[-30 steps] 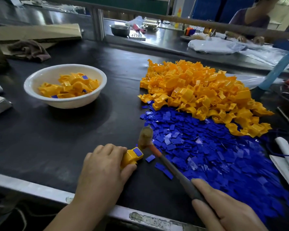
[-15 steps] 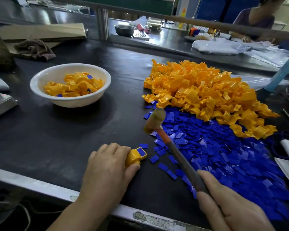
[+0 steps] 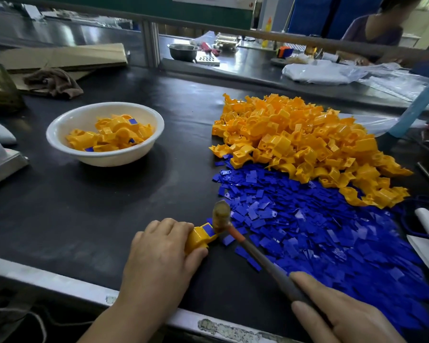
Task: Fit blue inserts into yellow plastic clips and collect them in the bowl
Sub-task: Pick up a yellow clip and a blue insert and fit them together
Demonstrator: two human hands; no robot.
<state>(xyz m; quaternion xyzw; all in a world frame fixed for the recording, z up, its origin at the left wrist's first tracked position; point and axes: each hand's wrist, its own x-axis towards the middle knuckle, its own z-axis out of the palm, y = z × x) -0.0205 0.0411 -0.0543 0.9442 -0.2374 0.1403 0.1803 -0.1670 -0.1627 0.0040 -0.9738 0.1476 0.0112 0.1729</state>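
Left hand: the left hand [image 3: 159, 251] is pinning one yellow clip [image 3: 198, 240] down on the black mat [image 3: 84, 206], fingers curled over its back and thumb against its near side. It seems to be bracing the clip so a blow cannot skid it away.
Clip's open end: it is pointing away from the palm, toward the right, leaving the blue insert [image 3: 208, 229] on its upper face uncovered and the knuckles clear of the strike.
Right hand: the right hand [image 3: 344, 315] is gripping the low end of the hammer [image 3: 255, 253], with one finger lying straight along the handle, probably for aim in short taps.
Hammer head: it is sitting at the insert end of the clip; whether it is touching or just above cannot be told.
Step in hand: the person appears to be tapping the insert home into its seat.
Supplies: the pile of yellow clips [image 3: 295, 142] and the spread of blue inserts [image 3: 320, 231] are lying side by side to the right, touching each other, within the hammer hand's reach.
Bowl: the white bowl [image 3: 60, 125] is standing well apart on the left, on the holding hand's side, already carrying finished clips, so that hand could likely drop this one in without crossing the tool.
Risk: a glancing tap could be tilting the insert or catching the thumb.
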